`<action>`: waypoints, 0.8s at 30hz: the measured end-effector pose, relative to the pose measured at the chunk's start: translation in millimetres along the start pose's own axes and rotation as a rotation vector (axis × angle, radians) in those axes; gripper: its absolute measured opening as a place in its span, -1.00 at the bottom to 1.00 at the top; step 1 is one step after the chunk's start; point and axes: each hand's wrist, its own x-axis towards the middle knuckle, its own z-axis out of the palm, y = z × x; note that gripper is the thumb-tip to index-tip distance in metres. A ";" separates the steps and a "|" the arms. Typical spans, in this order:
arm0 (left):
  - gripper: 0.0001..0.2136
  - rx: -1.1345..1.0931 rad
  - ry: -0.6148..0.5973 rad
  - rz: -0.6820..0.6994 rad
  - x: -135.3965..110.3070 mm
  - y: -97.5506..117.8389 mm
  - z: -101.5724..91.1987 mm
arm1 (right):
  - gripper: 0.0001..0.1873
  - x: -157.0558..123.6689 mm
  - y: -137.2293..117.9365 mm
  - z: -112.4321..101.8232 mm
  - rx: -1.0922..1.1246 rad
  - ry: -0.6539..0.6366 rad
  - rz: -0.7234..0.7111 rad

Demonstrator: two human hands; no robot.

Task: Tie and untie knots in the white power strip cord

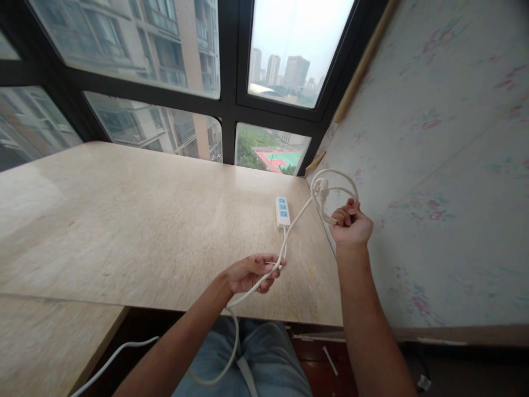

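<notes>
A white power strip [282, 212] with blue sockets lies on the stone sill, its cord running toward me. My left hand [254, 273] is closed on the white power cord [298, 216], pinching it between thumb and fingers above the sill's front part. Raised near the wall, my right hand [351, 222] grips a loop of the same cord. The plug [322, 188] hangs within that loop, just beyond my right fingers. Below my left hand the cord sags in a curve over my lap.
The beige stone sill [124, 220] stretches left beneath dark-framed windows [229, 71]. A flowered wall [446, 165] stands close on the right. Another white cable [118, 353] crosses the dark gap at lower left. A thin white strip [329, 361] lies on the reddish floor.
</notes>
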 end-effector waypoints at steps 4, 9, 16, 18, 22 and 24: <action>-0.69 0.048 0.192 0.134 3.2 24.8 9.0 | -0.61 6.6 -5.8 1.6 0.023 -0.002 -0.002; -0.62 0.478 0.645 0.446 21.3 63.8 12.4 | -0.76 0.8 1.5 -8.6 -0.045 -0.040 0.030; -0.71 0.383 0.981 0.710 76.2 48.7 0.5 | -0.89 -26.8 43.1 -19.0 -0.033 -0.049 0.001; -0.72 0.394 0.974 0.604 82.6 34.0 -2.8 | -0.88 -33.8 56.0 -24.6 -0.015 -0.011 -0.042; -0.63 0.423 0.938 0.429 76.8 22.4 -11.2 | -0.84 -43.3 74.1 -40.2 0.007 0.020 -0.108; -0.64 0.380 0.866 0.400 69.4 26.3 -12.8 | -0.83 -46.1 80.9 -46.8 0.046 0.028 -0.120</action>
